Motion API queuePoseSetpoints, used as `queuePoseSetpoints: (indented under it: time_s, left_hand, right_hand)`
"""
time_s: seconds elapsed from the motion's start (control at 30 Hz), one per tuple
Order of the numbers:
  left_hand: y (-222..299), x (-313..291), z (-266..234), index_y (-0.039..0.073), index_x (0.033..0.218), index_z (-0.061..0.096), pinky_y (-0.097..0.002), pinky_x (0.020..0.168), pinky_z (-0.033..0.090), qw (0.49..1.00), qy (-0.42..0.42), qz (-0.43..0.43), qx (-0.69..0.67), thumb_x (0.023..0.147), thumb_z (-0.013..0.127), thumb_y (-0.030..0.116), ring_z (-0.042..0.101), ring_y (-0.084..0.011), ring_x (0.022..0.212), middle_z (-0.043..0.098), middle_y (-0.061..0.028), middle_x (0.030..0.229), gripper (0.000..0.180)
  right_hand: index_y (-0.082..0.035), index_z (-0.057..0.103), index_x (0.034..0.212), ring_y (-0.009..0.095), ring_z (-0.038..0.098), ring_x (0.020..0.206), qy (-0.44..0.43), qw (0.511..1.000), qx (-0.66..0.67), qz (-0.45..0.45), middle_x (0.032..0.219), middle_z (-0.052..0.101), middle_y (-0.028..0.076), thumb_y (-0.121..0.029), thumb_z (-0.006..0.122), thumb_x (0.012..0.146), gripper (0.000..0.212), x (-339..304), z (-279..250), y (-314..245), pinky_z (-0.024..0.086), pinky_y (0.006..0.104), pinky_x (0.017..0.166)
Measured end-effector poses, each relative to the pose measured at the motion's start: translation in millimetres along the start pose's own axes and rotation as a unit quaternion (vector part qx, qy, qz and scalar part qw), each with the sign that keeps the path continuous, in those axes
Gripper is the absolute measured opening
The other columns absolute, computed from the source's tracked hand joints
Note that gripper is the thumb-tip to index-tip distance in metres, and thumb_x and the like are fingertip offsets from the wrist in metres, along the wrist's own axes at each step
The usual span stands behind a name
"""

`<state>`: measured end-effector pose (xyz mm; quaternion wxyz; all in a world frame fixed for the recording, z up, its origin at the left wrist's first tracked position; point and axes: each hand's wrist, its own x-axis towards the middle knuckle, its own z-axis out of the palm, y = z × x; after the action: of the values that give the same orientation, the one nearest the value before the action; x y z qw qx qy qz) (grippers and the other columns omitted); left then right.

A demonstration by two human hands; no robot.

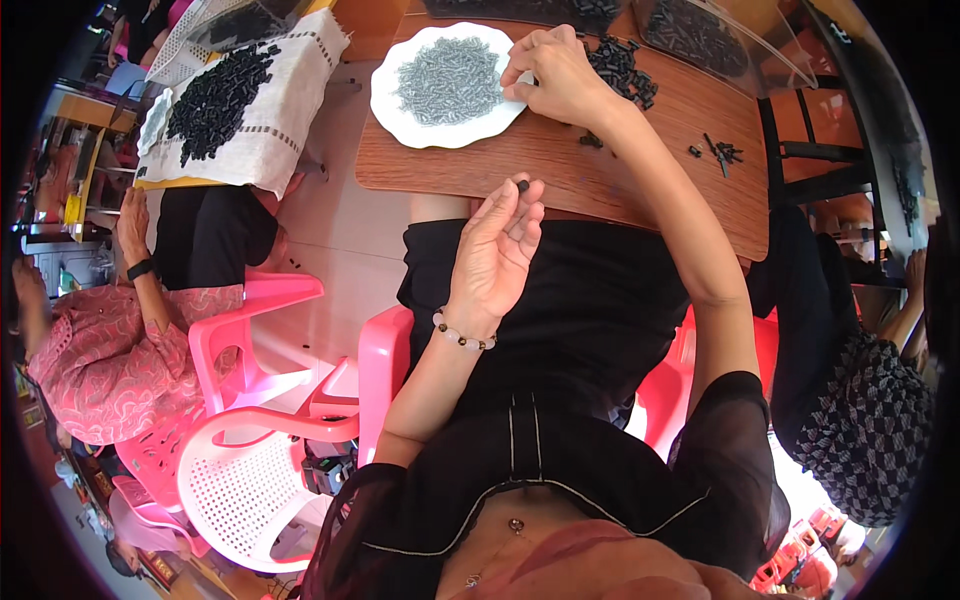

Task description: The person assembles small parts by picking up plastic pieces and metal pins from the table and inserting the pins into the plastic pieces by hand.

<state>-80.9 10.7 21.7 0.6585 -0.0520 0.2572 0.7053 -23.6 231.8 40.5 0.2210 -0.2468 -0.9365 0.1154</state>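
Observation:
My left hand [500,250] is palm up just off the table's front edge, its thumb and fingers closed on a small black cylindrical part [522,186]. Over the right rim of a white scalloped plate [388,118] is my right hand [560,75], thumb and fingertips pinched together. Whatever lies between those fingertips is too small to make out. A heap of small shiny metal pins [450,82] fills the middle of the plate. Partly hidden behind my right hand is a pile of black cylindrical parts [622,70] on the brown wooden table [450,168].
A few black pieces [722,152] lie at the table's right. Clear bins of black parts [690,40] stand along the back. At left, another table with white cloth [285,110] bears a black heap [222,100]; a person in pink [130,350] sits there, near pink chairs [250,480].

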Motion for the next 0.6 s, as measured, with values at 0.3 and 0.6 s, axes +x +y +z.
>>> queuePoseSetpoints:
  time_s: [0.3, 0.6]
  left_hand:
    - [5, 5, -4, 0.003, 0.114, 0.057, -0.0210, 0.074, 0.055, 1.000, 0.001, -0.003, -0.024, 0.094, 0.060, 0.018, 0.064, -0.0108, 0.082, 0.065, -0.0067, 0.102, 0.025]
    - [14, 14, -4, 0.005, 0.106, 0.061, -0.0208, 0.070, 0.054, 0.994, -0.013, -0.014, -0.105, 0.092, 0.064, 0.023, 0.063, -0.0102, 0.079, 0.065, -0.0041, 0.093, 0.024]
  right_hand:
    - [-0.011, 0.073, 0.083, 0.033, 0.046, 0.106, -0.043, 0.998, -0.050, 0.020, 0.109, 0.063, 0.007, -0.011, 0.069, 0.075, 0.009, 10, 16, -6, 0.036, 0.0440, 0.094]
    - [-0.008, 0.071, 0.086, 0.032, 0.050, 0.102, 0.027, 0.979, 0.200, 0.029, 0.108, 0.066, 0.008, -0.017, 0.068, 0.082, 0.010, -8, -8, -18, 0.039, 0.0408, 0.090]
